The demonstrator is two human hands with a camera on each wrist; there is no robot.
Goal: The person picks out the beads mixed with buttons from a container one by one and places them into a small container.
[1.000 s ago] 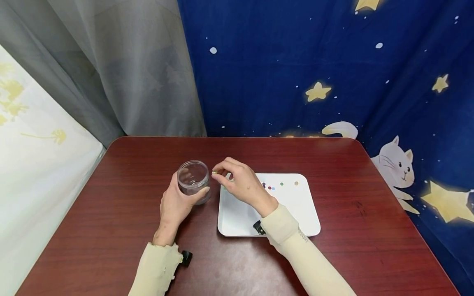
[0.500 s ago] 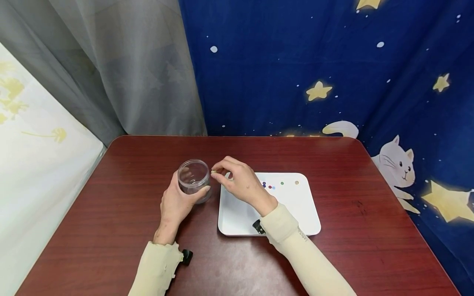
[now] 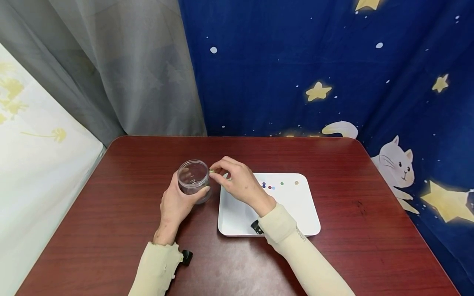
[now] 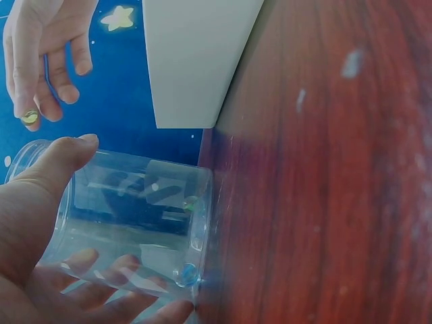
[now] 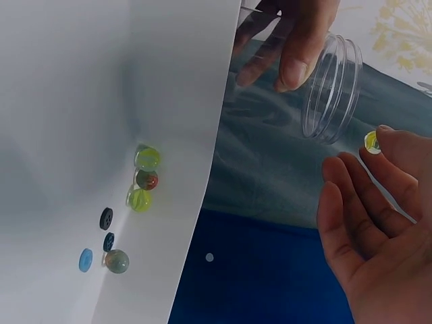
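My left hand (image 3: 177,202) grips a clear plastic jar (image 3: 194,179) standing upright on the dark red table. In the left wrist view the jar (image 4: 135,223) holds a bluish marble (image 4: 187,273) at its bottom and a greenish one. My right hand (image 3: 237,181) pinches a small yellow marble (image 3: 212,171) between thumb and finger just beside the jar's rim; the same marble (image 5: 371,142) shows in the right wrist view next to the jar's open mouth (image 5: 331,91). A white tray (image 3: 292,205) lies right of the jar under my right hand.
On the tray lie several marbles (image 5: 140,181) and small buttons (image 5: 106,218), with more small coloured pieces (image 3: 282,183) along its far side. Grey and blue star-patterned curtains (image 3: 296,65) hang behind the table. The table's edge (image 3: 237,137) runs just below them.
My right hand has carried the yellow marble slightly left, closer to the jar's rim. The left hand and jar have stayed put.
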